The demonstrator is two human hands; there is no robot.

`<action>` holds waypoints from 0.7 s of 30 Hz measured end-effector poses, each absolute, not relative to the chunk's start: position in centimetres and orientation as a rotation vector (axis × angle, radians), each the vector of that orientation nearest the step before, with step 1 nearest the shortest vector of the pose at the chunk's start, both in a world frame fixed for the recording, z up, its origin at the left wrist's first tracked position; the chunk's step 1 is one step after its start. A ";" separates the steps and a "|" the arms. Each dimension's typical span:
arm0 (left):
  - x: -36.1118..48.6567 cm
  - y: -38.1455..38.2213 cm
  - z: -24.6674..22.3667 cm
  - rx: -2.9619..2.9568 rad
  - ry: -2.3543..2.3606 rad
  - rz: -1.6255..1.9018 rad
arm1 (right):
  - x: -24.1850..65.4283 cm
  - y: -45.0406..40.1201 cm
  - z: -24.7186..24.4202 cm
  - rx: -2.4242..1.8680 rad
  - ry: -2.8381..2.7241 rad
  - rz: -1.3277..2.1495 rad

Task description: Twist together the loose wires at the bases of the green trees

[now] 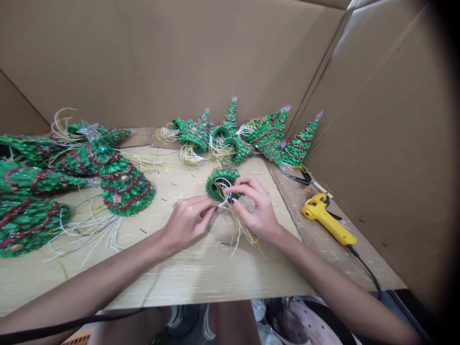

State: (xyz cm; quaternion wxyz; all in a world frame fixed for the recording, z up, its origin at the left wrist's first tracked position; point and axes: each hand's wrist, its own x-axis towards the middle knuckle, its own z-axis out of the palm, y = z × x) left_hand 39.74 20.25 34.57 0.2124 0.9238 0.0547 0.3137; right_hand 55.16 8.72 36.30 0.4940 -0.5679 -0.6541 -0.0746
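Note:
In front of me a small green Christmas tree lies on its side, its hollow base facing me. White and yellow wires spill from that opening onto the table. My left hand is closed in a pinch on a white wire just left of the bundle. At the opening my right hand pinches white wires between thumb and fingers, its fingertips touching the bundle by the rim. The tree's tip points away from me, partly hidden behind other trees.
Decorated trees crowd the left side, trailing wires. More trees lie along the back by the cardboard wall. On the right are a yellow glue gun with a cord and a black-handled tool. Wire scraps dot the table.

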 end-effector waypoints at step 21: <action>38.9 13.7 32.0 1.557 0.602 0.839 | 46.1 0.0 33.7 -1.437 -0.629 0.369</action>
